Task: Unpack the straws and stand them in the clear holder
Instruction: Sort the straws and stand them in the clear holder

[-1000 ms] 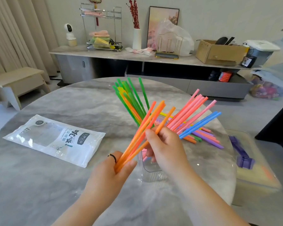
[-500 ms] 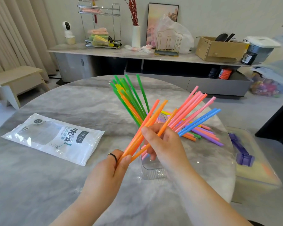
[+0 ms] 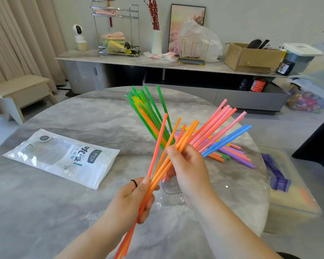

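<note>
Since the orange straws [image 3: 187, 133] look light, slick and springy, we hold the bunch in both hands: left hand [image 3: 137, 200] gripping low, right hand [image 3: 188, 166] pinching midway. The clear holder [image 3: 171, 198] on the surface [image 3: 82, 118] carries green, pink and blue straws [image 3: 151, 116], fanned out; loose straws [image 3: 236, 156] lie beyond.

Plain pale wall [image 3: 251, 15]. Beige curtains [image 3: 17, 34] far left, with a low wood bench [image 3: 21, 90] in front of them. Long sideboard [image 3: 120, 59] on the back wall: marble-look top, grey doors, dark open shelf below. On it, left to right: white camera [image 3: 78, 33], wire rack [image 3: 118, 30] with folded towels, white vase [image 3: 156, 42] with red twigs, framed picture [image 3: 187, 21], gold wire stand [image 3: 193, 51] against a clear bag [image 3: 211, 40], cardboard box [image 3: 254, 57], lidded bin [image 3: 299, 55]. Grey floor [image 3: 297, 131]. Round grey marble table [image 3: 82, 113] up front. Light is soft and even.
</note>
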